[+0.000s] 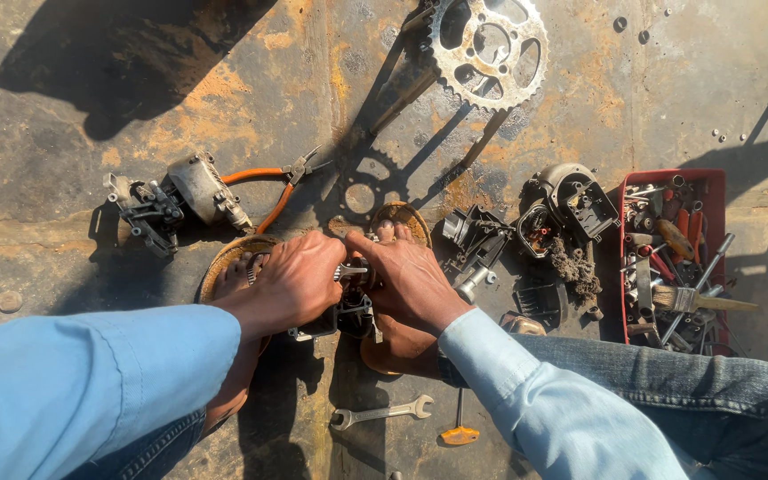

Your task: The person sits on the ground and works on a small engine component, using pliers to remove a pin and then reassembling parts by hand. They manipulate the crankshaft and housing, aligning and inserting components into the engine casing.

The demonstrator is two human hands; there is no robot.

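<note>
Down here, gripping a small dark metal part point(348, 307) with both hands, fingers clenched around it: left hand point(291, 284) wrapping its left side, right hand point(411, 280) its right, both equally near. Pinning it between the feet on the rusty floor point(64, 204), long axis unclear. Lying just behind: orange pliers point(268, 191); nearer the body, a wrench point(382, 413).

Hard, warm sunlight falls low from the lower right. Long dark shadows stretch toward the upper left. Focus is sharp throughout.
</note>
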